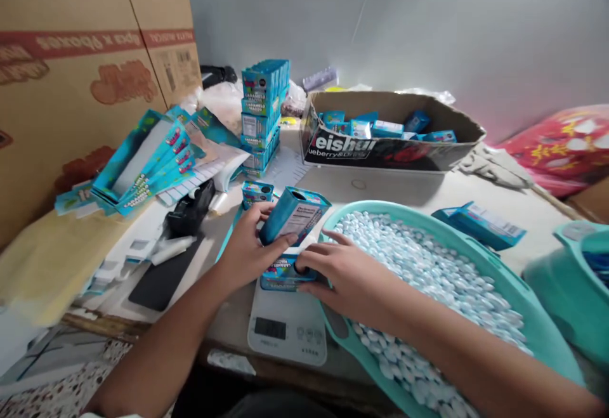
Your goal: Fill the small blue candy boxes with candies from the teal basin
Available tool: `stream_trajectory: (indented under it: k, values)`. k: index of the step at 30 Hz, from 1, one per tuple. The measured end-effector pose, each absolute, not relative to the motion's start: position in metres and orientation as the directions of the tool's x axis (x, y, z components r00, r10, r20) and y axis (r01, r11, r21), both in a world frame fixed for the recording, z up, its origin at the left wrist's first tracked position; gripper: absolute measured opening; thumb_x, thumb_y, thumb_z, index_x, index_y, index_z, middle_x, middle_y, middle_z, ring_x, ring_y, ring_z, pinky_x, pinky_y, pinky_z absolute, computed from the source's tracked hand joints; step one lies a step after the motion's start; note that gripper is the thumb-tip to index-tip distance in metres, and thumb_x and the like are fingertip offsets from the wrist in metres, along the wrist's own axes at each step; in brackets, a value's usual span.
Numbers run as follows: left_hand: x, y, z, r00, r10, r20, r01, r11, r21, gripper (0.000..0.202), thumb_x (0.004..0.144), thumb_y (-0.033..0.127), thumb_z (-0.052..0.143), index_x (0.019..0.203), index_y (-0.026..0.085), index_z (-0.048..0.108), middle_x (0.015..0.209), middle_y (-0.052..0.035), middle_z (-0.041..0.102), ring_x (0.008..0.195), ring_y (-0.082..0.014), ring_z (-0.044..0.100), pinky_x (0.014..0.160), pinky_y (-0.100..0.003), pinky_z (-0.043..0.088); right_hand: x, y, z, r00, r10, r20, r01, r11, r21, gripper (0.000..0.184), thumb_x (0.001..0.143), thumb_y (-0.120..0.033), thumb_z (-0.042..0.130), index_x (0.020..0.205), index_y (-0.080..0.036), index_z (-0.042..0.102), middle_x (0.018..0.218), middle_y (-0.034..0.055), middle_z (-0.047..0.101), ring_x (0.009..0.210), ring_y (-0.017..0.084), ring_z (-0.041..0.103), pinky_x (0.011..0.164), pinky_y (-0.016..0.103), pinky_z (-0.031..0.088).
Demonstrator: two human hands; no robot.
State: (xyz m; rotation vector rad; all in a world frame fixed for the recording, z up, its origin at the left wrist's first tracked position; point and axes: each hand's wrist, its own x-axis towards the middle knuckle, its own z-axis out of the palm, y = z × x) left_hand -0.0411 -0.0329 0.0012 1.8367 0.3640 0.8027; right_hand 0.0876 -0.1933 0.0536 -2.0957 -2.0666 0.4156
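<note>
My left hand (246, 250) is closed round a blue candy box (297, 215), tilted, with a dark hole in its upper end. Just below it, a second blue carton (278, 276) lies on the white kitchen scale (288, 342). My right hand (340, 272) grips the right end of that carton, one fingertip at a dark opening in it. Digits on the scale's display are too blurred to read. To the right, a turquoise basin (404, 207) is full of pale blue and white candies (438, 278), and my right forearm passes over it. A small blue box (257, 193) stands behind my left hand.
Blue boxes are stacked (261, 120) at the back. An open cardboard tray (380, 156) holds several more. Flat unfolded cartons (143, 164) and a black tape dispenser (190, 209) lie left. One blue box (480, 224) rests beyond the basin, near a turquoise container (566, 285).
</note>
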Motion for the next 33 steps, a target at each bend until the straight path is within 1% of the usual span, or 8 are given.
stream_trajectory:
  k: [3,8,12,16,20,23,26,33]
  values:
    - [-0.04,-0.032,0.001,0.718,0.577,0.389,-0.133,-0.435,0.891,0.043,0.08,0.038,0.078,0.115,0.02,0.06,0.104,-0.0039,0.068,0.095,-0.0212,0.065,0.081,-0.03,0.052,0.086,-0.195,0.053,-0.039,0.996,-0.075,0.962,0.017,-0.273,0.011,0.096,-0.026,0.064,0.104,-0.022,0.07,0.105,0.0069,0.071,0.102,0.027,0.067,0.112,0.06,0.033]
    - [-0.038,-0.032,-0.001,0.721,0.566,0.4,-0.165,-0.42,0.892,0.044,0.079,0.038,0.078,0.113,0.019,0.057,0.103,-0.0025,0.067,0.092,-0.0194,0.065,0.08,-0.028,0.053,0.082,-0.195,0.051,-0.055,0.995,-0.084,0.985,0.041,-0.169,0.017,0.098,-0.025,0.056,0.094,-0.021,0.072,0.106,0.0103,0.066,0.103,0.028,0.064,0.112,0.056,0.033]
    - [-0.039,-0.031,0.002,0.718,0.568,0.403,-0.127,-0.462,0.878,0.045,0.082,0.043,0.078,0.114,0.02,0.056,0.108,-0.004,0.066,0.095,-0.0207,0.065,0.082,-0.029,0.055,0.082,-0.198,0.05,-0.079,0.996,-0.044,0.988,0.073,-0.134,0.024,0.101,-0.027,0.049,0.093,-0.021,0.071,0.095,0.0077,0.065,0.09,0.024,0.064,0.115,0.055,0.028]
    - [-0.042,-0.03,0.007,0.731,0.516,0.447,-0.118,-0.55,0.827,0.04,0.086,0.04,0.076,0.115,0.02,0.058,0.11,-0.0044,0.066,0.098,-0.0205,0.065,0.085,-0.028,0.054,0.085,-0.199,0.051,-0.118,0.993,-0.016,0.984,0.115,-0.133,0.023,0.101,-0.027,0.05,0.09,-0.021,0.07,0.086,0.0048,0.065,0.081,0.02,0.064,0.118,0.053,0.024]
    - [-0.044,-0.033,0.008,0.713,0.532,0.457,-0.123,-0.546,0.828,0.039,0.086,0.036,0.076,0.116,0.02,0.059,0.109,-0.0037,0.066,0.096,-0.0198,0.065,0.082,-0.028,0.054,0.081,-0.199,0.053,-0.104,0.994,-0.031,0.987,0.1,-0.123,0.023,0.099,-0.025,0.051,0.086,-0.019,0.069,0.082,0.0046,0.065,0.08,0.021,0.065,0.117,0.055,0.028]
    - [-0.045,-0.034,0.005,0.71,0.555,0.434,-0.123,-0.509,0.852,0.039,0.085,0.034,0.076,0.117,0.019,0.059,0.109,-0.0038,0.066,0.097,-0.0201,0.065,0.082,-0.028,0.053,0.077,-0.198,0.056,-0.07,0.994,-0.079,0.991,0.06,-0.119,0.019,0.099,-0.024,0.052,0.09,-0.019,0.068,0.087,0.0055,0.067,0.083,0.022,0.066,0.115,0.056,0.032]
    - [-0.047,-0.036,0.002,0.708,0.584,0.397,-0.076,-0.496,0.865,0.04,0.085,0.035,0.077,0.118,0.02,0.06,0.107,-0.004,0.066,0.098,-0.0211,0.065,0.082,-0.029,0.052,0.075,-0.198,0.059,-0.06,0.992,-0.111,0.989,0.044,-0.138,0.016,0.099,-0.026,0.055,0.092,-0.019,0.069,0.091,0.0064,0.068,0.087,0.022,0.067,0.115,0.056,0.032]
    - [-0.053,-0.04,0.005,0.741,0.6,0.301,-0.022,-0.427,0.904,0.041,0.085,0.04,0.077,0.117,0.02,0.06,0.107,-0.0044,0.068,0.096,-0.0228,0.068,0.077,-0.029,0.056,0.075,-0.198,0.061,-0.043,0.991,-0.128,0.952,0.002,-0.306,0.007,0.095,-0.018,0.06,0.094,-0.018,0.067,0.104,0.007,0.069,0.099,0.022,0.066,0.114,0.051,0.037]
